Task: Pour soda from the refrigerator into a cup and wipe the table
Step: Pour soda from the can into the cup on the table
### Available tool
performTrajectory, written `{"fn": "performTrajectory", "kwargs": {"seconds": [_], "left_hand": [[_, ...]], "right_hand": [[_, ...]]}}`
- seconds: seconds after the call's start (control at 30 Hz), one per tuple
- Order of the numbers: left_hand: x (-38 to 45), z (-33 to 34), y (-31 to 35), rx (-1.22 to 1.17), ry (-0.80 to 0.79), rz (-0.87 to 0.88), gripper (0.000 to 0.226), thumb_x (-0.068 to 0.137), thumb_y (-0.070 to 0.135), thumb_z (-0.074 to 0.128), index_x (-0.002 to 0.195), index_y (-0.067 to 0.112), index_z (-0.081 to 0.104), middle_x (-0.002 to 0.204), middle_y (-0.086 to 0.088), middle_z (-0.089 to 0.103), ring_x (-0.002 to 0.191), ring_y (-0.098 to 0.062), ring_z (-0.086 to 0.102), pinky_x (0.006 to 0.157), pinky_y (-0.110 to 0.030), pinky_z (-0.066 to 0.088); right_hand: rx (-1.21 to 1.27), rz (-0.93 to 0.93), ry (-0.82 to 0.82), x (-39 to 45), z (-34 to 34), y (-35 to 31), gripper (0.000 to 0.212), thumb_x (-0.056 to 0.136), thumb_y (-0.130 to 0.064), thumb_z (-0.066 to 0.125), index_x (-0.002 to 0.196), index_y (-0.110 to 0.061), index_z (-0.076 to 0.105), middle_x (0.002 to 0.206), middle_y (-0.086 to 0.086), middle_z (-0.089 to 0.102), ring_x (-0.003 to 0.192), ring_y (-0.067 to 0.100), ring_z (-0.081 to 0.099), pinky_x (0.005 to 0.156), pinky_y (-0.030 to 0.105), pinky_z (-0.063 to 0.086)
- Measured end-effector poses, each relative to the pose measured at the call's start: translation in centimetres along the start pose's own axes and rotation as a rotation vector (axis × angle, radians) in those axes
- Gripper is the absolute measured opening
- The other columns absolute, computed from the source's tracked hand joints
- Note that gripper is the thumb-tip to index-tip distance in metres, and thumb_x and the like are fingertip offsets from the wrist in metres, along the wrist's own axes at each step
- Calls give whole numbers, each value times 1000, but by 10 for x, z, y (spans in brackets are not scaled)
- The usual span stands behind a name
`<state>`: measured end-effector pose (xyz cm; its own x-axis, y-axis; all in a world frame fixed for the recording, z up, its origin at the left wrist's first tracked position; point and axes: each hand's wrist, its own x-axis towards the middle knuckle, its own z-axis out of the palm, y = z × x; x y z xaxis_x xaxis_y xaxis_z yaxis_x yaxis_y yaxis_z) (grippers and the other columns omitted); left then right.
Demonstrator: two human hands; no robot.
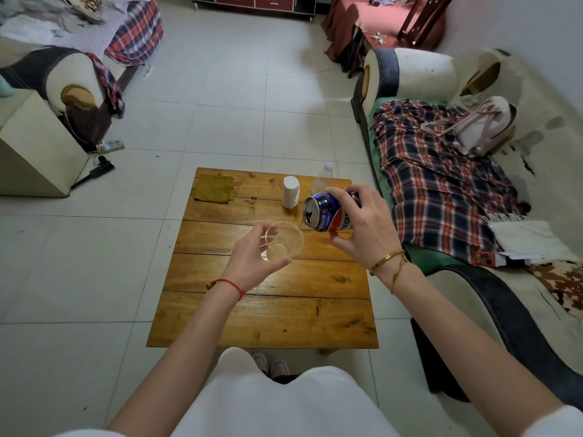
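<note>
Closest to the camera, white trousers [284, 402] and both bare forearms reach out over a square wooden plank table [268, 316]. The left hand [252, 260], red string at the wrist, has its fingers curled round a clear plastic cup [284, 241] held just above the tabletop; can't really tell if there's any liquid in it yet, it's too see-through. The right hand [362, 228], gold bracelets on the wrist, grips a blue and red soda can [325, 212] tipped sideways, its opened top facing the cup's rim. Further back on the table: a white paper roll [290, 192] standing upright, a clear water bottle [323, 178] beside it, and a brownish-yellow rag [214, 189] lying flat at the far left corner. A plaid-covered sofa [441, 171] sits to the right.
</note>
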<state>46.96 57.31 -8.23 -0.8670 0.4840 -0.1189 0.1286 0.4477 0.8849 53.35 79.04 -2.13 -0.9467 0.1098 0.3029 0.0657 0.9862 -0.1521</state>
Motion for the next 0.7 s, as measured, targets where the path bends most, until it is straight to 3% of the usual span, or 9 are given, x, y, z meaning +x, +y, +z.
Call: {"fn": "performTrajectory", "kwargs": {"seconds": [0.7], "left_hand": [[5,5,6,18,-5,6,69,71,25,86,129,18,49,129,4,57,118,-11,56,104,-28,47]], "right_hand": [[3,14,15,1,0,5,75,66,-31,75,134,-22,48,124,10,48,115,26,46,101,41,41]]}}
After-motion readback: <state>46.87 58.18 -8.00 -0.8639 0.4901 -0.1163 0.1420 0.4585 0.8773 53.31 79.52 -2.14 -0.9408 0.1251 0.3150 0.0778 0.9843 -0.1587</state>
